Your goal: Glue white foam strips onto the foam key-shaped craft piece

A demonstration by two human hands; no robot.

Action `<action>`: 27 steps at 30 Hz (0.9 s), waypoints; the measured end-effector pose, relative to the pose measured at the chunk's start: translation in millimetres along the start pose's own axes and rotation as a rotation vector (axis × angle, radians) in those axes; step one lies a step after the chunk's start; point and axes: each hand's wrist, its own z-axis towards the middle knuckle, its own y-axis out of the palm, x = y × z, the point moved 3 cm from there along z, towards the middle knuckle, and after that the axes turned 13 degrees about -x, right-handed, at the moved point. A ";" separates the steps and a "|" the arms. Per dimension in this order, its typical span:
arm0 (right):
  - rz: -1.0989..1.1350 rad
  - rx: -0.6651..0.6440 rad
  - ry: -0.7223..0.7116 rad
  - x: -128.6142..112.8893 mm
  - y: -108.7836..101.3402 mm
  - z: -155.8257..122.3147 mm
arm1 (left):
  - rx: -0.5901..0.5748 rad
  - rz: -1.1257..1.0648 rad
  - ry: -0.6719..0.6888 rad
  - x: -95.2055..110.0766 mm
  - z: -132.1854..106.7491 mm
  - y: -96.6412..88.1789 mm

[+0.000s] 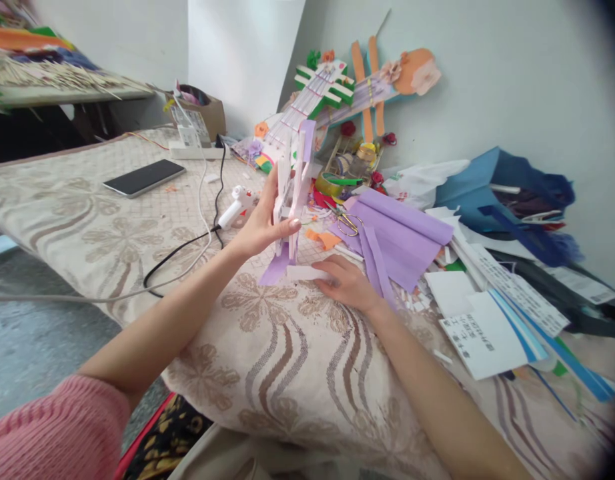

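My left hand is wrapped round a narrow white craft frame and keeps it upright above the table. Purple paper covers its top, and a loose purple end hangs at the bottom. Close by on the right, my right hand pinches a short white strip near the frame's lower end. Whether the strip touches the frame I cannot tell. Left of the frame lies a white glue gun. Gold-handled scissors rest on a purple paper sheet to the right.
A phone and a power strip lie at the left, with cables trailing over the patterned tablecloth. Paper instruments lean on the back wall. White card pieces and a blue bag crowd the right side.
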 end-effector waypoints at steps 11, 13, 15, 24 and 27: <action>0.002 0.119 0.095 -1.2 0.1 4.8 | -0.107 0.042 0.001 3.5 -0.9 3.9; 0.000 0.108 0.084 -1.3 0.5 5.9 | -0.112 0.020 0.007 5.4 0.1 4.3; -0.016 0.122 0.052 -2.1 -0.1 5.9 | -0.122 -0.011 0.018 7.1 1.5 5.3; -0.038 0.171 0.090 -8.3 -0.2 10.0 | -0.128 -0.041 0.017 3.1 -4.2 2.7; 0.010 0.185 0.095 -8.0 -0.5 11.0 | -0.105 -0.056 -0.016 -0.3 -7.8 0.7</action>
